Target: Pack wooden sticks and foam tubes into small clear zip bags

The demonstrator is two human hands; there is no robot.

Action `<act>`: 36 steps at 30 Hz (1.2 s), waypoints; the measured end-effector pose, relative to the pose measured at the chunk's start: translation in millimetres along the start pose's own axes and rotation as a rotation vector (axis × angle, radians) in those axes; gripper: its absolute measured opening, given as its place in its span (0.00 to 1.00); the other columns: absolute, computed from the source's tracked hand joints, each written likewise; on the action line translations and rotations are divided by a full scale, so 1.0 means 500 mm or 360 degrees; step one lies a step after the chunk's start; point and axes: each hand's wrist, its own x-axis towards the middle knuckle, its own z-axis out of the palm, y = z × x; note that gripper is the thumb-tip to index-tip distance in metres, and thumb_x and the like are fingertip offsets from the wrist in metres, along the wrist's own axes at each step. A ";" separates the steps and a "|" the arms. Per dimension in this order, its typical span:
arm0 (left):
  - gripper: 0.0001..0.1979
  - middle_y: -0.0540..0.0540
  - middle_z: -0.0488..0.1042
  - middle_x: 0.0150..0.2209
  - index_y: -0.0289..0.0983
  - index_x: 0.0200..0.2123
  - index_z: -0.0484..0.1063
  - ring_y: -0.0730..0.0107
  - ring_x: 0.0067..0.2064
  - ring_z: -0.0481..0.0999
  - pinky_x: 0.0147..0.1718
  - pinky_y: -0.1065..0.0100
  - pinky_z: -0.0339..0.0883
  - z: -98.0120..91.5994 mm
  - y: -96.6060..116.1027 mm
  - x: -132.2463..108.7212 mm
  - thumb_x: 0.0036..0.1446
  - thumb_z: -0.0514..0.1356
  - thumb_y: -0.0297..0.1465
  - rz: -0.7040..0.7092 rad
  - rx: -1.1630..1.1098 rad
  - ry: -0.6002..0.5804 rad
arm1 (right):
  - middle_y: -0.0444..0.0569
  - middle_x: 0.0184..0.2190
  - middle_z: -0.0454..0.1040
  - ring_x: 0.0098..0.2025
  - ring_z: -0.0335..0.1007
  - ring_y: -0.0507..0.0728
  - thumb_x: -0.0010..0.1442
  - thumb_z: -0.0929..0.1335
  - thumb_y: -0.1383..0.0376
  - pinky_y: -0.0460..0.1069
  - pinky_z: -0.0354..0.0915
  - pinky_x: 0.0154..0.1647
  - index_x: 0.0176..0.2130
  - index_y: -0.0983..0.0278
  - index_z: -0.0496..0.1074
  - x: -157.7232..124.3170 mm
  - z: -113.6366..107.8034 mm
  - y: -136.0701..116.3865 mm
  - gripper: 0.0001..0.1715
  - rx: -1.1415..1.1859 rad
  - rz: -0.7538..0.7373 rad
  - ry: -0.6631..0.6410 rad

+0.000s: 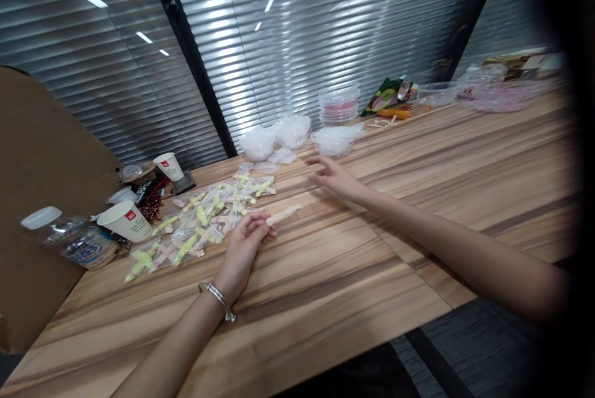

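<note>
My left hand (248, 240), with a silver bangle at its wrist, pinches one end of a small, pale, flat translucent piece (284, 215), perhaps a little plastic bag. Just beyond and to the left of it lies a spread of small clear bags (204, 218) with yellow-green and pinkish pieces inside. My right hand (334, 176) hovers over the wood tabletop, fingers apart and holding nothing that I can see. Nearest to its fingertips is a clear container (332, 141) with whitish translucent sheets or bags in it. Flat clear bags (275, 161) lie to the left of that container.
Paper cups (124, 222) and a clear plastic jar (79, 240) stand at the left, by a cardboard sheet (41, 187). Round tubs (339, 105) are stacked at the back, near a green packet (385, 97) and an orange tool (393, 113). Window blinds rise behind the table.
</note>
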 end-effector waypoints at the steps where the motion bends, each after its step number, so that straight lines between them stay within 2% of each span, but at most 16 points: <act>1: 0.12 0.48 0.73 0.32 0.36 0.40 0.70 0.74 0.33 0.73 0.39 0.70 0.66 0.001 0.001 -0.001 0.51 0.63 0.31 -0.0006 -0.0014 0.0009 | 0.52 0.55 0.61 0.46 0.67 0.59 0.54 0.67 0.64 0.55 0.66 0.46 0.55 0.59 0.62 0.009 -0.021 0.011 0.28 -0.0305 -0.0155 0.0236; 3: 0.12 0.48 0.73 0.31 0.36 0.39 0.70 0.74 0.33 0.73 0.38 0.71 0.66 0.002 0.003 -0.002 0.50 0.63 0.31 -0.0025 -0.0020 0.0029 | 0.55 0.60 0.53 0.56 0.58 0.63 0.53 0.64 0.67 0.57 0.64 0.51 0.57 0.60 0.60 0.028 -0.067 0.034 0.32 -0.0759 -0.0363 0.0590; 6: 0.11 0.48 0.72 0.31 0.35 0.39 0.70 0.74 0.33 0.73 0.38 0.70 0.66 0.002 0.005 -0.006 0.51 0.63 0.30 -0.0037 -0.0004 0.0026 | 0.58 0.63 0.44 0.62 0.48 0.66 0.50 0.64 0.68 0.60 0.60 0.54 0.60 0.64 0.55 0.046 -0.128 0.068 0.38 -0.1125 -0.0336 0.0846; 10: 0.11 0.47 0.73 0.33 0.35 0.39 0.70 0.72 0.34 0.73 0.39 0.69 0.66 0.000 0.001 -0.007 0.52 0.62 0.31 -0.0019 -0.0024 0.0011 | 0.56 0.60 0.53 0.58 0.52 0.69 0.52 0.63 0.67 0.63 0.57 0.52 0.56 0.62 0.62 0.047 -0.159 0.094 0.31 -0.1402 -0.0151 0.0853; 13: 0.11 0.46 0.73 0.34 0.35 0.40 0.70 0.73 0.34 0.73 0.39 0.69 0.66 -0.003 -0.002 -0.004 0.53 0.61 0.32 -0.0026 -0.0062 0.0009 | 0.53 0.57 0.59 0.55 0.50 0.71 0.53 0.62 0.66 0.67 0.54 0.49 0.50 0.59 0.66 0.043 -0.150 0.095 0.23 -0.1590 -0.0077 0.0948; 16: 0.11 0.46 0.73 0.34 0.35 0.39 0.70 0.73 0.34 0.73 0.40 0.69 0.66 -0.004 -0.004 -0.003 0.53 0.62 0.32 -0.0026 -0.0081 0.0008 | 0.52 0.54 0.62 0.55 0.48 0.70 0.53 0.62 0.67 0.65 0.52 0.49 0.44 0.60 0.70 0.038 -0.137 0.085 0.18 -0.1709 -0.0144 0.0975; 20: 0.11 0.46 0.74 0.34 0.35 0.38 0.71 0.73 0.34 0.73 0.39 0.69 0.66 -0.005 -0.006 -0.002 0.52 0.63 0.33 -0.0017 -0.0098 0.0014 | 0.52 0.51 0.65 0.56 0.47 0.69 0.52 0.62 0.69 0.64 0.49 0.50 0.38 0.61 0.72 0.033 -0.130 0.070 0.14 -0.1770 -0.0268 0.1013; 24: 0.10 0.46 0.74 0.35 0.35 0.38 0.71 0.73 0.34 0.73 0.39 0.69 0.66 -0.006 -0.008 -0.001 0.51 0.63 0.33 -0.0007 -0.0114 0.0012 | 0.52 0.45 0.69 0.54 0.50 0.67 0.51 0.61 0.71 0.62 0.48 0.51 0.35 0.61 0.71 0.033 -0.134 0.058 0.14 -0.1723 -0.0325 0.1052; 30: 0.12 0.46 0.75 0.34 0.35 0.38 0.71 0.72 0.34 0.73 0.39 0.69 0.66 -0.005 -0.008 0.000 0.49 0.64 0.33 -0.0005 -0.0136 0.0048 | 0.52 0.32 0.71 0.41 0.62 0.62 0.49 0.58 0.73 0.54 0.56 0.42 0.27 0.63 0.69 0.037 -0.146 0.046 0.13 -0.1409 -0.0351 0.0983; 33: 0.13 0.46 0.74 0.33 0.35 0.39 0.71 0.72 0.33 0.73 0.39 0.68 0.66 -0.006 -0.007 -0.001 0.49 0.64 0.33 0.0001 -0.0120 0.0048 | 0.51 0.30 0.71 0.37 0.64 0.60 0.51 0.57 0.72 0.52 0.57 0.38 0.32 0.64 0.70 0.035 -0.144 0.038 0.15 -0.1292 -0.0377 0.0944; 36: 0.12 0.46 0.74 0.33 0.35 0.39 0.71 0.73 0.33 0.73 0.39 0.69 0.66 -0.006 -0.005 -0.002 0.50 0.63 0.32 0.0002 -0.0118 0.0042 | 0.51 0.32 0.72 0.38 0.64 0.61 0.57 0.57 0.68 0.53 0.56 0.39 0.44 0.64 0.71 0.034 -0.135 0.031 0.19 -0.1316 -0.0380 0.0952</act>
